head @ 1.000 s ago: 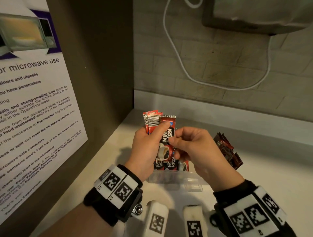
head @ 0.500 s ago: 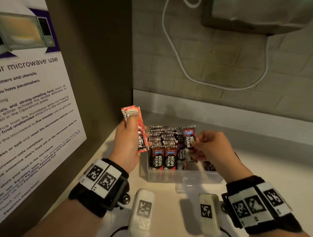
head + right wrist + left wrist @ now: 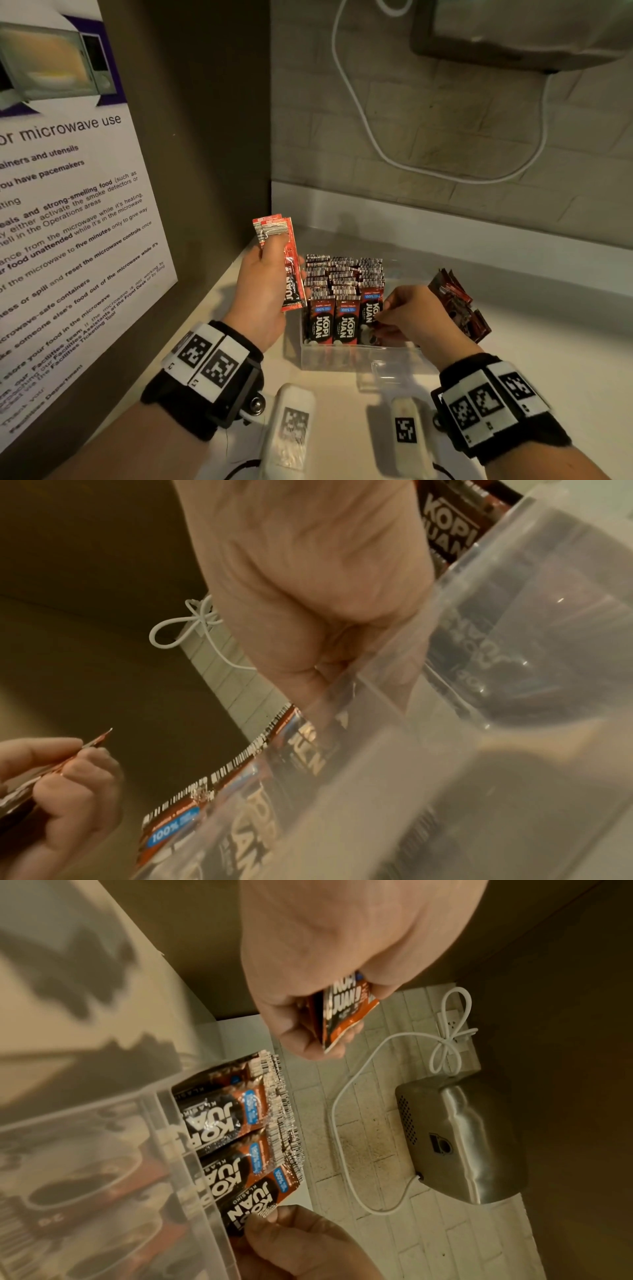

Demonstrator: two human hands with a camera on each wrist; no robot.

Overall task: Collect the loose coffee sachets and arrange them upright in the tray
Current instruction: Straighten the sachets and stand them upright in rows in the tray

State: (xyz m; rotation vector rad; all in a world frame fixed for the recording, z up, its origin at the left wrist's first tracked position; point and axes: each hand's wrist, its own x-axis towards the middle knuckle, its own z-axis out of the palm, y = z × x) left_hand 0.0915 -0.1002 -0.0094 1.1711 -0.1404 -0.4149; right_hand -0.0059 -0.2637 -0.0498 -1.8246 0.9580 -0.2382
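Pinching one red-and-black coffee sachet [image 3: 371,310] between thumb and fingertips of the right hand [image 3: 409,313], easing it upright into the third row at the front of the clear plastic tray [image 3: 359,356]. Clutching a small fan of spare red foil sachets [image 3: 286,263] in the left hand [image 3: 262,294], fingers curled tight round them, raised just left of the tray. Placing step in hand, likely well along: rows standing packed, barcodes up. Next up, probably: letting go once seated, then plucking another from the left-hand fan. Waiting beyond the right hand, a loose heap of dark red sachets [image 3: 457,305] on the white counter [image 3: 548,342].
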